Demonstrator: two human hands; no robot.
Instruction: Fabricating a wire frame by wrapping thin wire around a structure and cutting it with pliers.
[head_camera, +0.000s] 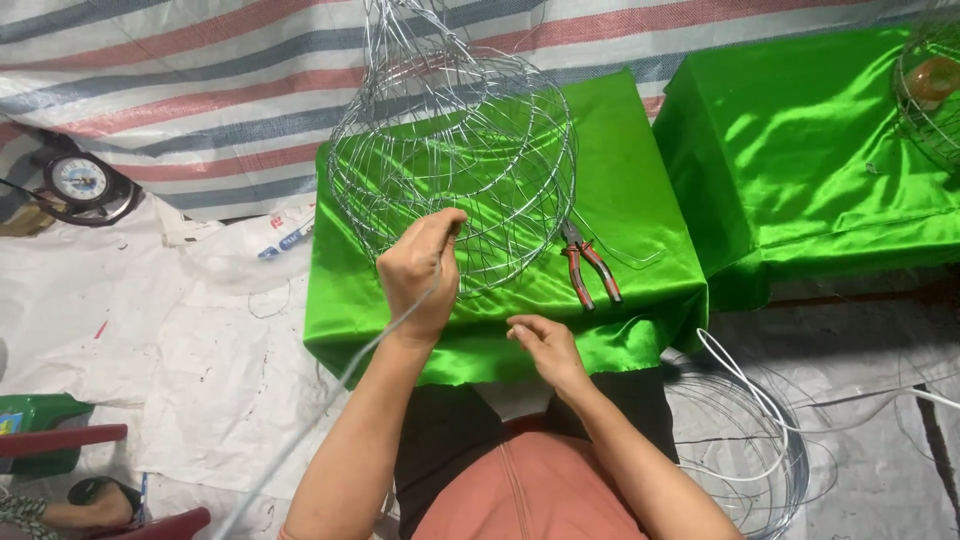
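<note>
A round cage of thin silver wire (455, 150) stands on a table covered in shiny green cloth (640, 190). My left hand (420, 272) is closed on a strand of wire at the cage's near lower edge; a long wire (330, 395) trails from it down to the lower left. My right hand (543, 343) rests at the table's front edge with its fingertips pinched together; whether it holds fine wire is too small to tell. Red-handled pliers (590, 268) lie on the cloth right of the cage.
A second green-covered table (800, 150) stands at the right with another wire frame (930, 85) on it. A coil of wire (760, 450) and a white cable lie on the floor at right. A clock (80, 180) sits at left. Striped tarp behind.
</note>
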